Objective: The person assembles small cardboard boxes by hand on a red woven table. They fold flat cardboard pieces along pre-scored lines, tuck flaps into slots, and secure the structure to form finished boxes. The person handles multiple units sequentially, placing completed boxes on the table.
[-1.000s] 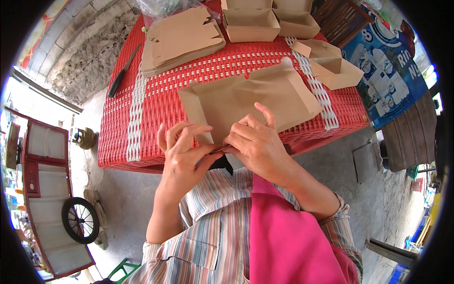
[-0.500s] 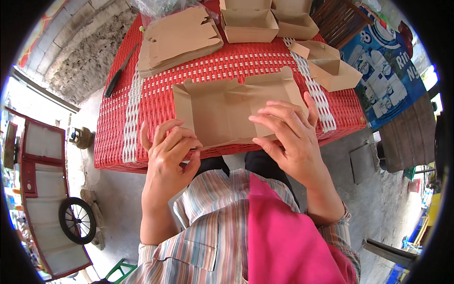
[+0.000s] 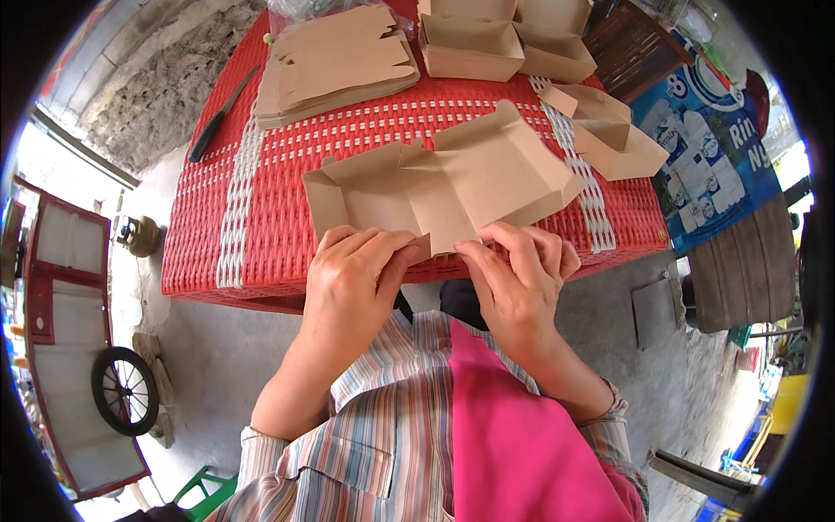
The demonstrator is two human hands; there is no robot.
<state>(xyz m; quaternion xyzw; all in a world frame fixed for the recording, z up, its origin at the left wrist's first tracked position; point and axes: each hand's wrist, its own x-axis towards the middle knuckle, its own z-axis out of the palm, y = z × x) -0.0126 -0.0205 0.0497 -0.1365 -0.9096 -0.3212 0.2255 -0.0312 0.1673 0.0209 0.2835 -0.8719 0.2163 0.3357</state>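
While the red table point(image 3: 278, 196) fills the upper middle of my feed, pale bands running across its weave, I've got a cart point(image 3: 74, 326) with red framing standing off to the left. Over on the right, just past the table's edge, comes a blue banner point(image 3: 700, 178). Below, I'm looking down a striped shirt point(image 3: 365, 435), with pink cloth point(image 3: 522, 426) draped over its right side.

Now the open box point(image 3: 444, 196): brown card, spread wide, walls raised, right at the table's front edge. I cannot tell whether all of it rests on the tabletop. Beyond it on the left lies a stack point(image 3: 335, 65) of flat card pieces, and to the far right stand two boxes point(image 3: 474, 56) side by side, lids up. A third box point(image 3: 622, 148) sits nearer, by the right edge. Out on the left, the knife point(image 3: 211, 130) lies with its black handle towards the person.

And the left hand point(image 3: 348, 278) is clamped on a small flap point(image 3: 424, 250), thumb against fingers. Near it but apart, the right hand point(image 3: 522, 278) pinches the same near side of the box; its thumb I can't see clearly.
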